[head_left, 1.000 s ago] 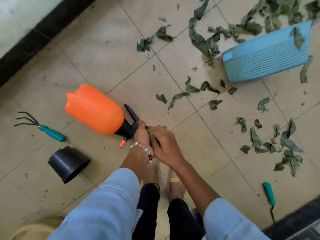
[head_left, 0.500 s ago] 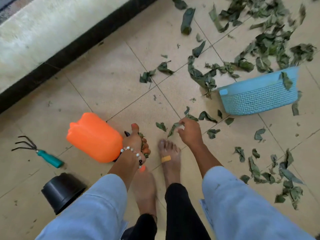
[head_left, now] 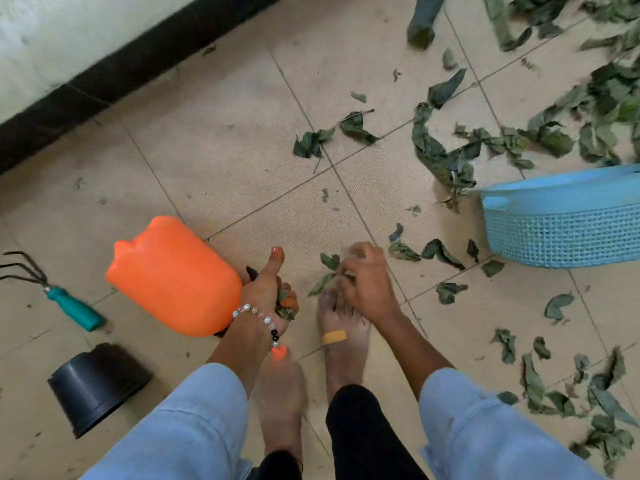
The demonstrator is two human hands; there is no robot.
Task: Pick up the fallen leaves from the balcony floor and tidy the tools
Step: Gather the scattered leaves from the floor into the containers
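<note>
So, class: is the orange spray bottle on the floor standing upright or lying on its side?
On its side. The orange spray bottle lies on the tiled floor, its flat base facing the left of the view.

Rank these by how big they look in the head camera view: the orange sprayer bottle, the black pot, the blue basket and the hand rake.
1. blue basket, though cut off by the frame edge
2. orange sprayer bottle, close to it
3. black pot
4. hand rake
</note>
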